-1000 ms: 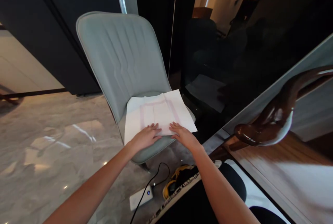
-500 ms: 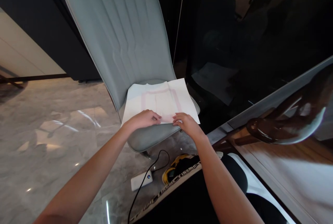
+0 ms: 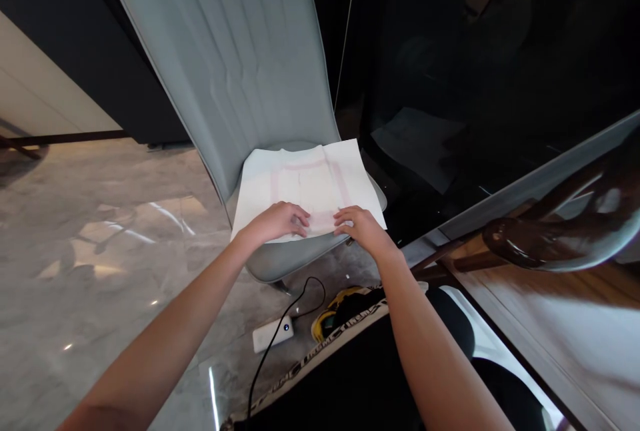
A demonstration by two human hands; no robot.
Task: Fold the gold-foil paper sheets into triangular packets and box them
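A large white sheet (image 3: pixel 305 187) with a faint pink, frame-like band and slight creases lies across the seat of a grey padded chair (image 3: pixel 260 267). Its near edge overhangs a little of the seat. On the sheet's near edge, left of the middle, rests my left hand (image 3: pixel 283 221), fingers bent with a gap between thumb and fingertips. Facing it from the right, my right hand (image 3: pixel 361 225) touches the same edge, thumb and fingers also apart. A short stretch of the sheet shows between the two hands.
A white power bank (image 3: pixel 273 335) with a black cable (image 3: pixel 261 367) lies on the grey tiled floor. Dark glossy panels (image 3: pixel 480 84) stand behind and right of the chair. A brown polished wooden piece (image 3: pixel 530 244) juts in at the right.
The view has tilted slightly, so the chair and sheet sit a little higher. The left fingers have loosened from the thumb. Both hands remain at the sheet's near edge.
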